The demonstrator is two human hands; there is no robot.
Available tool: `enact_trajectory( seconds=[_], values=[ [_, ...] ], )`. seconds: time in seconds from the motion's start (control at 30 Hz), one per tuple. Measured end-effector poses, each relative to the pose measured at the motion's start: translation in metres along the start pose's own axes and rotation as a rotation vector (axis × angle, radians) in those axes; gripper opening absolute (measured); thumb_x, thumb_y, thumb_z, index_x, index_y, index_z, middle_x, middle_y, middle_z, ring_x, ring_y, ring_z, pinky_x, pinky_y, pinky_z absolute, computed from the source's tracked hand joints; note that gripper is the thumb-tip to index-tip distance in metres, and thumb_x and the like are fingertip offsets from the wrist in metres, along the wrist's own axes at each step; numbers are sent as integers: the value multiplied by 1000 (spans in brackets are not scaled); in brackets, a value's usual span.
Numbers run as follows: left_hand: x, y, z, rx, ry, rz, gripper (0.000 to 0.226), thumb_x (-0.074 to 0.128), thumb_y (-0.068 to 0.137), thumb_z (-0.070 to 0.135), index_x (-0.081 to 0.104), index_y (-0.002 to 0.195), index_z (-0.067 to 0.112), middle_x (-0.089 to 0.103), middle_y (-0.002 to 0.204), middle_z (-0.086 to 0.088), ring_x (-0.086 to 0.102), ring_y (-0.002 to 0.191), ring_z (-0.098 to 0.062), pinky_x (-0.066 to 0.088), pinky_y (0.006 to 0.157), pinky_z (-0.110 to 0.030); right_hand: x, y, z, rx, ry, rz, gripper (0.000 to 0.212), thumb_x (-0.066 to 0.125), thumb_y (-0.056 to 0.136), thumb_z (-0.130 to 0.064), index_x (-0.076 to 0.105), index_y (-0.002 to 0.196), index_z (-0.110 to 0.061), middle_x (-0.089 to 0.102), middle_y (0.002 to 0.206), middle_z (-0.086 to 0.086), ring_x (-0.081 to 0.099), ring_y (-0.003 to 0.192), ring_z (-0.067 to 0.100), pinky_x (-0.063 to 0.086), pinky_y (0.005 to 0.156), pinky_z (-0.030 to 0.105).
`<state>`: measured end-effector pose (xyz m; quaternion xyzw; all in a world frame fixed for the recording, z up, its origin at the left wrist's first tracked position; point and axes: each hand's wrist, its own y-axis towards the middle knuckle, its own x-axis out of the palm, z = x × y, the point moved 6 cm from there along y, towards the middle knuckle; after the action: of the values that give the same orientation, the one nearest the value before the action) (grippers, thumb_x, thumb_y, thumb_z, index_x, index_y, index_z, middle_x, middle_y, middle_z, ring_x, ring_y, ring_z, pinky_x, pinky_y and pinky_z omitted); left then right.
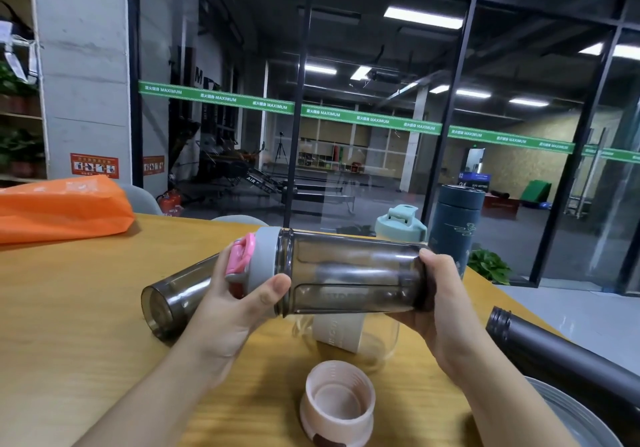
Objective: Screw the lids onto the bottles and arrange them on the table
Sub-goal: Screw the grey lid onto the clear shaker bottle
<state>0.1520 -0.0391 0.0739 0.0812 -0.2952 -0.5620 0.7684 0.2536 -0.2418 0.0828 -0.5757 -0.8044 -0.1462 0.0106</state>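
Observation:
I hold a smoky transparent bottle sideways above the wooden table. My left hand wraps its grey and pink lid at the left end. My right hand grips the bottle's base. A second smoky bottle lies on the table behind my left hand, without a lid that I can see. A pink lid sits upside down near the front edge. A clear glass bottle with a white label stands below the held bottle, partly hidden.
A teal-lidded bottle and a dark blue flask stand at the far right of the table. A black matte bottle lies at the right over a grey round tray. An orange bag rests far left.

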Motion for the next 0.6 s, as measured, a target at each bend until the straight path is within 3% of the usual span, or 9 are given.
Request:
enact_trajectory(
  seconds=[0.1, 0.17, 0.27, 0.33, 0.47, 0.6],
  values=[
    [-4, 1, -4, -30, -27, 28, 75, 92, 7, 52, 64, 75, 64, 76, 90, 9, 72, 82, -11, 60, 67, -29, 0, -1, 0, 16, 28, -50, 38, 37, 94, -24, 62, 117, -6, 71, 107, 17, 68, 94, 27, 56, 79, 44],
    [-5, 2, -6, -55, -23, 35, 76, 92, 8, 54, 62, 76, 65, 76, 91, 9, 72, 85, -14, 58, 75, -37, 1, -2, -1, 22, 18, -97, 37, 37, 94, -22, 60, 118, -8, 70, 110, 17, 68, 92, 25, 55, 77, 41],
    [-8, 3, -8, -83, -42, 45, 78, 92, 8, 55, 62, 79, 64, 76, 89, 10, 70, 88, -17, 54, 84, -43, 3, -2, -4, -35, 5, -150, 39, 38, 92, -20, 56, 126, -24, 68, 111, 10, 67, 90, 21, 52, 77, 38],
    [-10, 4, -9, -96, -53, 50, 79, 92, 8, 55, 62, 80, 63, 76, 91, 9, 70, 88, -17, 53, 86, -44, 5, -1, -8, -79, 0, -168, 53, 44, 79, -24, 53, 130, -33, 67, 113, 5, 67, 89, 18, 50, 77, 36],
    [-11, 5, -11, -107, -62, 53, 83, 93, 8, 53, 61, 85, 60, 76, 97, 5, 73, 85, -16, 56, 78, -42, 5, 1, -9, -116, 2, -186, 66, 43, 67, -25, 51, 132, -37, 67, 114, 6, 69, 89, 19, 49, 73, 33],
    [-11, 6, -9, -112, -62, 40, 91, 92, 10, 55, 58, 94, 56, 76, 98, 2, 73, 84, -18, 60, 67, -38, 5, -1, -11, -131, -18, -167, 67, 44, 66, -23, 50, 131, -39, 66, 115, 7, 66, 98, 27, 50, 80, 39]
  ],
)
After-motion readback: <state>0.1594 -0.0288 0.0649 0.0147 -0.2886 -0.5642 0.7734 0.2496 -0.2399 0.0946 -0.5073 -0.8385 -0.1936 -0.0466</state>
